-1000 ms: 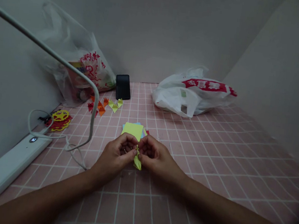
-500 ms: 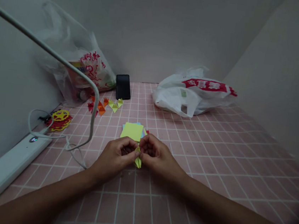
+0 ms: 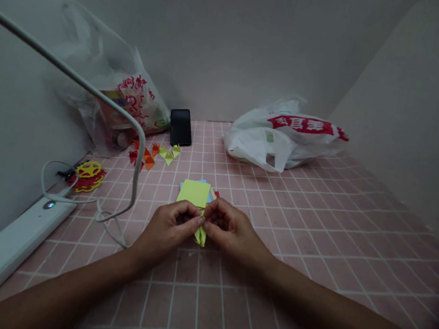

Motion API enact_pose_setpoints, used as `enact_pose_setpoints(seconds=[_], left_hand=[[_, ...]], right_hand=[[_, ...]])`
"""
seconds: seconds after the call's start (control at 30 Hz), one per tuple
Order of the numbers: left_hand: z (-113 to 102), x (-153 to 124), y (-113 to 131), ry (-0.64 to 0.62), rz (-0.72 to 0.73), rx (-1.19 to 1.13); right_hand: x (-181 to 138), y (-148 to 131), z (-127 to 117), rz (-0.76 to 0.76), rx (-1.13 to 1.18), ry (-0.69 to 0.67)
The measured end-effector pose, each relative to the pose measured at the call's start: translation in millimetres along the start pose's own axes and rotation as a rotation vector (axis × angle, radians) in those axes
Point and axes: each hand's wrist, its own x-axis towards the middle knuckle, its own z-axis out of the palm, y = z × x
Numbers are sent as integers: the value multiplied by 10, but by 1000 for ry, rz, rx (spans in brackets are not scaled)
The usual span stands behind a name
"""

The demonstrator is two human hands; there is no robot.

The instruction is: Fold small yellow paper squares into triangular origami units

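Observation:
A small folded piece of yellow paper [image 3: 200,237] is pinched between both hands, low over the pink tiled surface. My left hand [image 3: 171,226] grips it from the left with thumb and forefinger. From the right, my right hand [image 3: 232,229] pinches it too, its other fingers curled in. The fingertips nearly meet and hide the paper's upper part. Just beyond the hands lies a stack of square paper sheets [image 3: 193,192], yellow on top with blue and other colours poking out beneath.
Folded orange and red papers [image 3: 149,160] and folded yellow papers [image 3: 169,155] lie at back left near a phone [image 3: 181,127]. Plastic bags stand at left [image 3: 140,98] and right [image 3: 261,142]. A white power bank [image 3: 19,243] and a cable [image 3: 137,177] occupy the left side.
The lower end of the folded yellow paper has shifted slightly left and its flaps look a little more spread. Both hands stay nearly in place, still pinching it.

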Motion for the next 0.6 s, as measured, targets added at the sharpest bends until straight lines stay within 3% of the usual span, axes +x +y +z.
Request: enact_pose_setpoints(seconds=[0.23,0.6], left_hand=[[1,3,-15,-1,-31,-40],[3,9,1,-35,-94,-200]], right_hand=[[3,-20,-15,28,-134,28],[1,-35,-25,7,-147,86]])
